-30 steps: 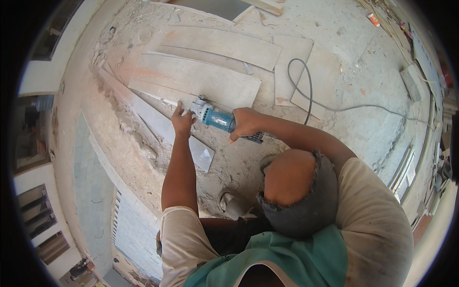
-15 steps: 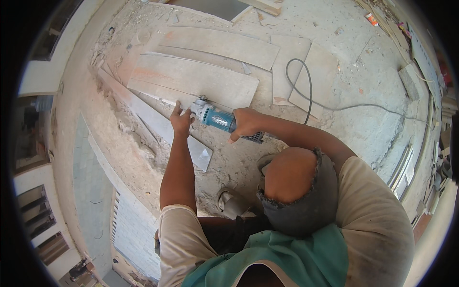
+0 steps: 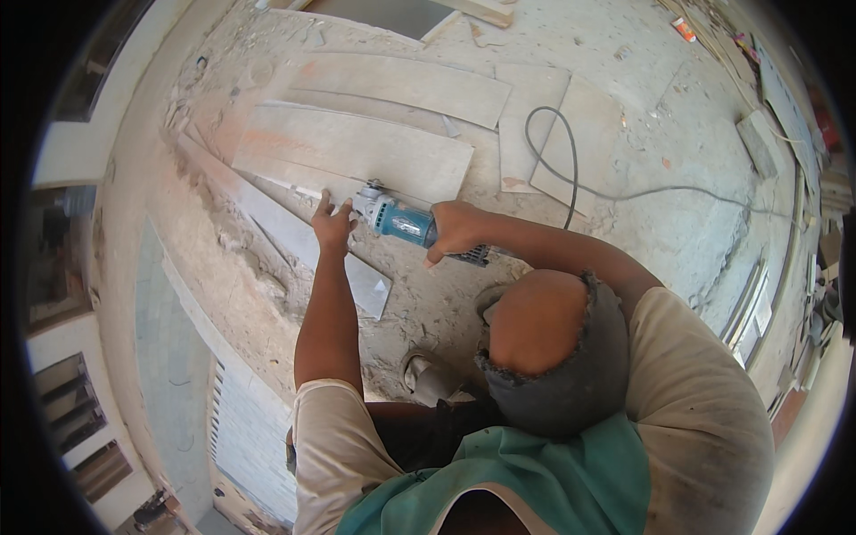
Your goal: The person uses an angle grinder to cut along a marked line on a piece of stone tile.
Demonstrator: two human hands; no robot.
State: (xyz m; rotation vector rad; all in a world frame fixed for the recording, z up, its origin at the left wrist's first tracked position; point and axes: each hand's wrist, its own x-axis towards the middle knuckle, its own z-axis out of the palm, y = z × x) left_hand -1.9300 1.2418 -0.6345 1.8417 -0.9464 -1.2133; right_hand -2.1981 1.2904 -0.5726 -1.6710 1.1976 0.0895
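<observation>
My right hand (image 3: pixel 456 226) is wrapped around the rear of a teal and black angle grinder (image 3: pixel 406 223). Its metal head and small disc lie over the near edge of a long, pale grey tile slab (image 3: pixel 383 150) that has a cut line along it. Close beside the grinder's head, my left hand (image 3: pixel 333 227) has its fingers spread apart; whether they touch the tool is hard to see. Under the left wrist lies a narrow, tapering tile strip (image 3: pixel 294 230) on the dusty ground. The palm side of the left hand is hidden.
More tile slabs (image 3: pixel 406 78) lie behind, with others (image 3: pixel 580 134) at the right. A dark power cord (image 3: pixel 655 190) loops over them and runs right. Rubble (image 3: pixel 236 241) edges the left side. My shoe (image 3: pixel 428 373) rests close below the grinder. A stone block (image 3: pixel 756 143) sits farther right.
The whole view has shifted slightly, with the slabs and cord a little farther left and up. My hands and the grinder keep nearly the same pose.
</observation>
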